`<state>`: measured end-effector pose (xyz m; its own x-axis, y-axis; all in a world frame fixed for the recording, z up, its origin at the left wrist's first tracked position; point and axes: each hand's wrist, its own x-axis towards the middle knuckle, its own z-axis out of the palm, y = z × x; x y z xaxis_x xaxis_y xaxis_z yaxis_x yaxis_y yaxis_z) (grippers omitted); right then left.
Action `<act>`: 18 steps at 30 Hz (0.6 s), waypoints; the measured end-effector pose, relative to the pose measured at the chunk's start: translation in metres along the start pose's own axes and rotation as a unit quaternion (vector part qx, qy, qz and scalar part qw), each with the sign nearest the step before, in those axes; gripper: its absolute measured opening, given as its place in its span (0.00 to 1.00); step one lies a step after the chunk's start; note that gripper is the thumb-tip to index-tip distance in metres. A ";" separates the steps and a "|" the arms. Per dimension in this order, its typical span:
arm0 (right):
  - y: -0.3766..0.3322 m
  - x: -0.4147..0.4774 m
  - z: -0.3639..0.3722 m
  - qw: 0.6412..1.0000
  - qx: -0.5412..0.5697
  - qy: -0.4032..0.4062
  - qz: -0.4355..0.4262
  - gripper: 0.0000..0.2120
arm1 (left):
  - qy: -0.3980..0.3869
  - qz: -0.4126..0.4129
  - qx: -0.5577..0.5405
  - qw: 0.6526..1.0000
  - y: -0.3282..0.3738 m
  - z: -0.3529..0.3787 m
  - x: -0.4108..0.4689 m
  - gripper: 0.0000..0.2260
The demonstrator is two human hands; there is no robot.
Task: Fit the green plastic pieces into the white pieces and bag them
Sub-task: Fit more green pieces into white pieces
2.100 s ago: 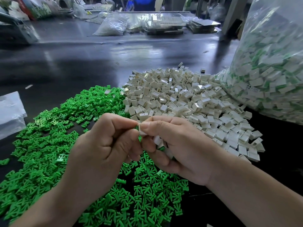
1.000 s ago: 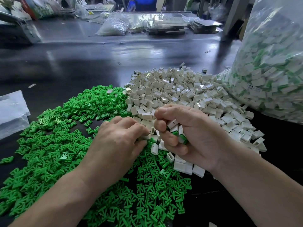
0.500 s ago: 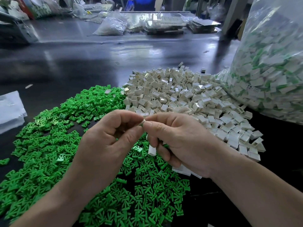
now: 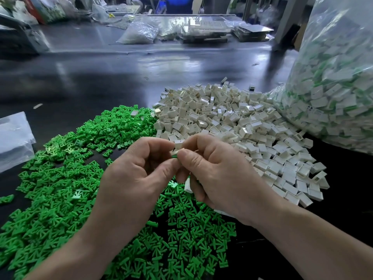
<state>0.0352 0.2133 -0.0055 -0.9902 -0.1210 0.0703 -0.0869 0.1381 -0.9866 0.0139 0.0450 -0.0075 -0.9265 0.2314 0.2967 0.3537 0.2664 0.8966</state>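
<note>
My left hand (image 4: 133, 178) and my right hand (image 4: 220, 174) meet fingertip to fingertip above the table. Between them they pinch a small white piece (image 4: 179, 144) with a green piece (image 4: 174, 156) showing at its lower edge. My right hand also holds more white pieces (image 4: 188, 185) in its curled lower fingers. A wide heap of green pieces (image 4: 60, 178) covers the table at left and below my hands. A pile of white pieces (image 4: 232, 122) lies to the right. A big clear bag of assembled pieces (image 4: 333, 77) stands at far right.
The dark shiny table (image 4: 101, 77) stretches away behind the piles. A clear plastic bag (image 4: 14, 138) lies flat at the left edge. Other bags (image 4: 139, 33) and stacked trays (image 4: 205, 29) sit at the far side of the table.
My hands went down into the piles a second ago, then rose and came together again. They now pinch a white piece with a green piece at its edge.
</note>
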 end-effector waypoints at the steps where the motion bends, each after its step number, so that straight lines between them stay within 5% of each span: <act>1: 0.000 0.000 0.000 1.000 -0.002 0.007 0.001 0.07 | 0.005 -0.007 -0.014 1.000 0.000 0.000 0.000 0.09; 7: -0.004 0.001 -0.001 0.996 0.061 0.037 0.044 0.09 | -0.017 -0.035 -0.100 0.994 -0.002 0.000 0.001 0.09; 12: -0.011 0.004 -0.008 0.935 0.326 -0.057 0.127 0.09 | -0.010 -0.046 -0.236 0.971 -0.004 -0.006 0.006 0.09; 18: -0.009 0.005 -0.010 0.904 0.389 -0.090 0.151 0.08 | -0.011 -0.062 -0.297 0.953 -0.002 -0.006 0.008 0.09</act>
<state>0.0295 0.2210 0.0054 -0.9158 -0.3613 -0.1754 0.3571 -0.5326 -0.7673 0.0052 0.0405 -0.0053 -0.9510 0.2545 0.1757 0.1005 -0.2828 0.9539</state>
